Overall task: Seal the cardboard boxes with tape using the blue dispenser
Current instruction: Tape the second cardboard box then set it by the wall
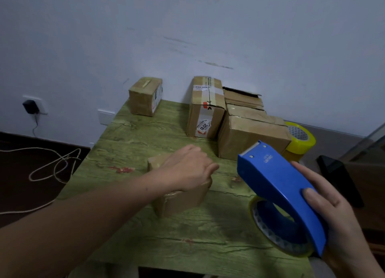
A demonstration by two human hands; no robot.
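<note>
Green table [145, 236] | left hand [187, 167] curls over small box [181, 200], mid-table | right hand [333, 211] wraps blue dispenser [279, 186], raised beside box, apart | risk: light box may slide; blade [251, 148] may catch that hand.

Green wood-grain table [135, 136], pale bluish wall [187, 28] behind, black charger [30, 106] plugged in at left, blank white wall plate [105, 117], pale cord [63, 158] looped on dark floor [16, 186], black object [337, 180] at right.

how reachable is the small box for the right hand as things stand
Probably yes: nothing stands on the table between the right hand and the small box. But the left hand covers the box's top, and the right hand grips the blue dispenser.
</note>
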